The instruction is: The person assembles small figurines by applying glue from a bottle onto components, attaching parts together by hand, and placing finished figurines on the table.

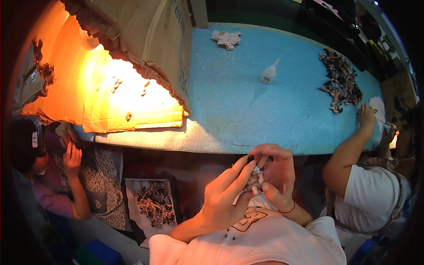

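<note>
Table: blue padded table (247,106), stretching beyond the fingertips.
Box: lit cardboard box (132,57), far left of the fingers.
Tray: tray of small parts (152,203), down left of the left wrist.
Left hand (223,196): fingers extended together, tips pressing the small part.
Right hand (276,170): fingers curled, pinching it.
Small part (255,176): clamped between both hands' fingertips.

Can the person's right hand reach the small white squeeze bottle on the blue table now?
Probably not at once: the right hand is busy holding a small part with the left hand. The table before the squeeze bottle is bare.
</note>
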A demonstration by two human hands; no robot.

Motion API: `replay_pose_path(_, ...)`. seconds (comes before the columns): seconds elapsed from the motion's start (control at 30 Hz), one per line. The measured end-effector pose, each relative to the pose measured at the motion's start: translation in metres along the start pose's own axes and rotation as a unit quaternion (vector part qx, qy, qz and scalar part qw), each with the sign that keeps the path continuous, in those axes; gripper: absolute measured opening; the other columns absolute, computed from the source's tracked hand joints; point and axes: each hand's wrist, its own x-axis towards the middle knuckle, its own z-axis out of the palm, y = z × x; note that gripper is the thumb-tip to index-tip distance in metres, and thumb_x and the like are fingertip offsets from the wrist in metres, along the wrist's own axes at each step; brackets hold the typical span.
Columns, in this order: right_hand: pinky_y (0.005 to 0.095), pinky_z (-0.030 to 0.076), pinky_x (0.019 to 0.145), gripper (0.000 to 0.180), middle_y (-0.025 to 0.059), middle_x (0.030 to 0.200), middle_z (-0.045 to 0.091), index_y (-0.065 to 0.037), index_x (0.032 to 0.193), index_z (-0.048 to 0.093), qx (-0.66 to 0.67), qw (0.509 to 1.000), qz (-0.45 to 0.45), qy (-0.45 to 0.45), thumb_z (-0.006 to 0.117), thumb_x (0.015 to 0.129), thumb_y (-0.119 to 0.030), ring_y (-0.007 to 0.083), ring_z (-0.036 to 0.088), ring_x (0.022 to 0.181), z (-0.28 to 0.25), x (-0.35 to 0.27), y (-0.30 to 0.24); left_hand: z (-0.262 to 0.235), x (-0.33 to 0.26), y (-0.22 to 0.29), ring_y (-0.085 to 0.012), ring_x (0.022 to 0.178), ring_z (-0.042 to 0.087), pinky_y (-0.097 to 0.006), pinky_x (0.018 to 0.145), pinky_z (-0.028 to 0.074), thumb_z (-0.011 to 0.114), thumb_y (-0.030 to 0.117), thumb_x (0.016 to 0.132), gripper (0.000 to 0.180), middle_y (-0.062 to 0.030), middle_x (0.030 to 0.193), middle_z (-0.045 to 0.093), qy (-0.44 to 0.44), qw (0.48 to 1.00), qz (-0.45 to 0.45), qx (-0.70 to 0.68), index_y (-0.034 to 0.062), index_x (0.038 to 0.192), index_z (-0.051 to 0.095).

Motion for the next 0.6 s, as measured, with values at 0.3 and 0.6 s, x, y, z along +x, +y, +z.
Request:
replay_pose_path(0.3, 0.0284, 0.052, 0.072, 0.052, 0.0176, 0.114, 0.035, 0.004, 0.115, 0.032, 0.003, 1.0, 0.016, 0.002, 0.042, 0.064, 0.008, 0.0159, 0.045, 0.089, 0.005, -0.0012, -0.0047, -0.0005, -0.0036, 0.0031, -0.0269, 0.072, 0.058, -0.03, 0.06, 0.048, 0.065, -0.005, 0.057, 0.054, -0.0231, 0.108, 0.051, 0.023, 0.999, 0.017, 0.026, -0.0068, 0.108, 0.05)
replay_pose_path(0.6, 0.0276, 0.05, 0.073, 0.052, 0.0161, 0.111, 0.036, 0.004, 0.113, 0.033, 0.009, 0.999, 0.032, -0.003, 0.041, 0.063, 0.009, 0.0156, 0.044, 0.09, 0.0095, -0.0033, -0.0021, -0.0025, -0.0088, 0.0041, -0.0276, 0.073, 0.058, -0.031, 0.063, 0.048, 0.065, -0.004, 0.057, 0.052, -0.0231, 0.107, 0.052, 0.036, 0.999, 0.006, 0.025, -0.0073, 0.108, 0.051)
